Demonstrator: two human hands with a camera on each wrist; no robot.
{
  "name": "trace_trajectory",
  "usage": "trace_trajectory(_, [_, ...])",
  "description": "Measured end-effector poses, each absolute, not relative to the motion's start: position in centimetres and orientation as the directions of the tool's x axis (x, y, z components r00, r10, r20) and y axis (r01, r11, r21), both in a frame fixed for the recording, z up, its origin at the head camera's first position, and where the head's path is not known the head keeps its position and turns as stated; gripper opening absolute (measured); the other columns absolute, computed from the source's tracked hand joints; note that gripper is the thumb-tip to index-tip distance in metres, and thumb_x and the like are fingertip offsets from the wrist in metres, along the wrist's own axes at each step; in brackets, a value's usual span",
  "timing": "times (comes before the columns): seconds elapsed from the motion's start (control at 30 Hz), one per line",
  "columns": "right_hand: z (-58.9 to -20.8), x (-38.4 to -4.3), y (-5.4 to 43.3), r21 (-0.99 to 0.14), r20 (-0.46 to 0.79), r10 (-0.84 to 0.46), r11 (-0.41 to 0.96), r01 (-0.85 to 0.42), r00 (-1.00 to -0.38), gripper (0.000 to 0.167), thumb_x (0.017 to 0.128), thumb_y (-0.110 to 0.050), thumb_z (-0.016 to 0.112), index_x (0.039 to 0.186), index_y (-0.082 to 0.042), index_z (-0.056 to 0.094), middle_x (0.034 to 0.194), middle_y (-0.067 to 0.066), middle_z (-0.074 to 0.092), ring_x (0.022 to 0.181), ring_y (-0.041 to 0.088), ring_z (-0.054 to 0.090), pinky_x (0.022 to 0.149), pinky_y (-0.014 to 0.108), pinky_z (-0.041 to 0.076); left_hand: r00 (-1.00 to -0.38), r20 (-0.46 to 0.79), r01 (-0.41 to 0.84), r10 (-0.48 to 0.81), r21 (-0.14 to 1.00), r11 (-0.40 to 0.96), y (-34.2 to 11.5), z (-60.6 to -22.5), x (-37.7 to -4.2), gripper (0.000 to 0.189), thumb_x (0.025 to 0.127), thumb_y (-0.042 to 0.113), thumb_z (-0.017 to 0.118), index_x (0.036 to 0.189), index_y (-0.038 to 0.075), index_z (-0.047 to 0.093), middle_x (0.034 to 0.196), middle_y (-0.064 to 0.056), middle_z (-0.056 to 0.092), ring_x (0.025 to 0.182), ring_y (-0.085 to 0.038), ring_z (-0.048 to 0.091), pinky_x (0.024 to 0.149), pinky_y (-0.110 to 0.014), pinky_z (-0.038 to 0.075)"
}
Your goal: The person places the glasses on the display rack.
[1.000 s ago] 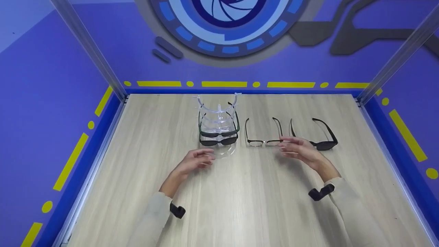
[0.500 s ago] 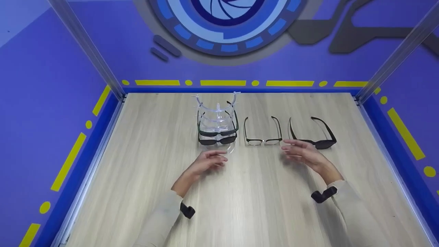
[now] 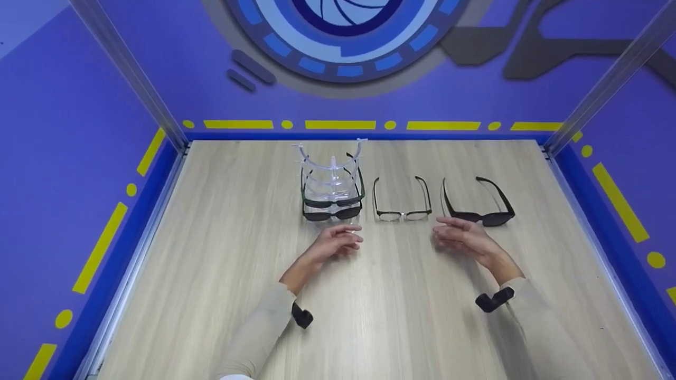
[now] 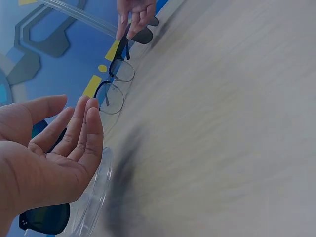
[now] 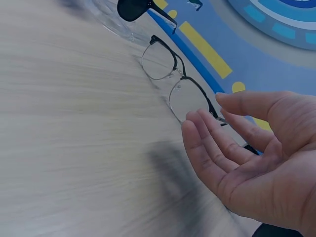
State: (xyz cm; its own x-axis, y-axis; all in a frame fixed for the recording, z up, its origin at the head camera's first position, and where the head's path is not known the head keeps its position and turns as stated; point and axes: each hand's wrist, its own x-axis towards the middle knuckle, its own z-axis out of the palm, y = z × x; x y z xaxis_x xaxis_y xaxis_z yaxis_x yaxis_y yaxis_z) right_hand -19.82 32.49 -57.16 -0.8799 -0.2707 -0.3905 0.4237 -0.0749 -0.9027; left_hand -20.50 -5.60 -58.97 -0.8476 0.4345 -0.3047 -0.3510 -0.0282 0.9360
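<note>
My left hand (image 3: 332, 245) hovers just in front of a clear plastic glasses stand (image 3: 334, 168), fingers loosely bent and holding nothing. Two pairs of sunglasses hang on the stand's lower levels, the upper pair (image 3: 348, 201) with a greenish frame and the lower pair (image 3: 317, 216) black. Clear-lens eyeglasses (image 3: 390, 216) with dark brows lie on the table between my hands, arms unfolded toward the back. My right hand (image 3: 467, 240) is relaxed and holds nothing, its fingertips near the eyeglasses' right end. Just behind it lie black sunglasses (image 3: 496, 218), part of their front hidden by the hand.
The wood-grain table (image 3: 222, 227) is bounded by blue panels (image 3: 253, 105) with yellow marks at the back and sides. Metal corner posts (image 3: 132, 68) rise at the back corners. The stand's upper tiers carry no glasses.
My left hand has moved to the right along the front of the stand. The right hand has hardly moved, drawing slightly away from the eyeglasses. The glasses stay where they were.
</note>
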Motion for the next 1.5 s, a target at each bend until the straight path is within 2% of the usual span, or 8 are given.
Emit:
trace_trajectory(0.1, [-57.5, -19.9, 32.3, -0.892, -0.408, -0.270, -0.086, 0.444, -0.872, 0.062, 0.101, -0.004, 0.061, 0.155, 0.005, 0.033, 0.114, -0.002, 0.076, 0.105, 0.014, 0.073, 0.097, 0.032, 0.059, -0.841, -0.324, -0.375, 0.432, 0.926, -0.035, -5.0, -59.2, -20.9, 0.042, 0.099, 0.009, 0.063, 0.139, -0.001, 0.058, 0.104, -0.001, 0.078, 0.082, -0.007, 0.071, 0.072, -0.023, 0.056])
trace_trajectory(0.33, [-57.8, -20.1, 31.9, -0.860, -0.446, -0.275, -0.133, 0.493, -0.852, 0.069, 0.104, -0.009, 0.058, 0.159, 0.005, 0.019, 0.116, 0.002, 0.076, 0.106, 0.017, 0.073, 0.097, 0.033, 0.060, -0.846, -0.341, -0.416, 0.409, 0.903, -0.107, -3.6, -59.9, -21.8, 0.046, 0.100, 0.002, 0.060, 0.145, -0.003, 0.052, 0.110, -0.008, 0.076, 0.083, -0.010, 0.071, 0.077, -0.024, 0.062])
trace_trajectory(0.47, [-57.8, -20.1, 31.7, -0.854, -0.450, -0.281, -0.144, 0.501, -0.848, 0.070, 0.105, -0.012, 0.056, 0.160, 0.004, 0.016, 0.116, 0.002, 0.076, 0.107, 0.016, 0.073, 0.097, 0.032, 0.059, -0.844, -0.341, -0.423, 0.414, 0.897, -0.124, -2.6, -60.1, -22.1, 0.050, 0.101, 0.001, 0.056, 0.150, -0.001, 0.046, 0.113, -0.010, 0.075, 0.082, -0.010, 0.070, 0.075, -0.025, 0.062])
trace_trajectory(0.7, [-58.2, -20.3, 31.3, -0.865, -0.432, -0.273, -0.146, 0.481, -0.860, 0.066, 0.108, -0.011, 0.049, 0.160, 0.005, 0.011, 0.114, 0.001, 0.075, 0.105, 0.016, 0.073, 0.094, 0.030, 0.060, -0.844, -0.367, -0.451, 0.392, 0.880, -0.147, -0.8, -60.3, -22.6, 0.052, 0.101, 0.004, 0.057, 0.151, 0.002, 0.045, 0.110, -0.007, 0.075, 0.078, -0.009, 0.069, 0.067, -0.020, 0.058])
trace_trajectory(0.9, [-58.4, -20.9, 30.3, -0.855, -0.444, -0.265, -0.161, 0.494, -0.856, 0.065, 0.108, -0.010, 0.048, 0.160, 0.005, 0.012, 0.109, 0.002, 0.076, 0.101, 0.020, 0.075, 0.094, 0.032, 0.061, -0.843, -0.383, -0.465, 0.379, 0.872, -0.153, 0.1, -60.4, -23.1, 0.051, 0.101, 0.007, 0.059, 0.150, 0.003, 0.045, 0.109, -0.007, 0.076, 0.076, -0.008, 0.069, 0.066, -0.020, 0.059])
trace_trajectory(1.07, [-58.6, -21.3, 29.6, -0.853, -0.447, -0.253, -0.170, 0.494, -0.858, 0.065, 0.108, -0.009, 0.048, 0.159, 0.007, 0.011, 0.106, 0.003, 0.076, 0.098, 0.020, 0.075, 0.092, 0.033, 0.062, -0.841, -0.387, -0.469, 0.379, 0.870, -0.152, 0.7, -60.3, -23.6, 0.050, 0.101, 0.008, 0.059, 0.149, 0.003, 0.046, 0.109, -0.007, 0.076, 0.079, -0.010, 0.070, 0.074, -0.024, 0.062])
trace_trajectory(1.17, [-58.7, -21.5, 29.2, -0.849, -0.446, -0.250, -0.187, 0.494, -0.860, 0.064, 0.107, -0.008, 0.050, 0.156, 0.007, 0.013, 0.105, 0.004, 0.077, 0.095, 0.020, 0.076, 0.089, 0.033, 0.062, -0.841, -0.397, -0.474, 0.368, 0.868, -0.146, 1.0, -60.4, -23.9, 0.049, 0.101, 0.007, 0.059, 0.148, 0.002, 0.047, 0.107, -0.007, 0.077, 0.077, -0.010, 0.070, 0.073, -0.024, 0.063])
trace_trajectory(1.5, [-58.8, -22.3, 29.0, -0.847, -0.454, -0.207, -0.202, 0.492, -0.866, 0.033, 0.109, -0.012, 0.046, 0.138, -0.003, 0.033, 0.104, 0.003, 0.076, 0.096, 0.016, 0.074, 0.089, 0.033, 0.063, -0.837, -0.411, -0.486, 0.362, 0.862, -0.144, 1.7, -60.7, -24.5, 0.044, 0.101, 0.008, 0.059, 0.143, 0.001, 0.048, 0.109, -0.014, 0.077, 0.073, -0.010, 0.070, 0.065, -0.022, 0.061])
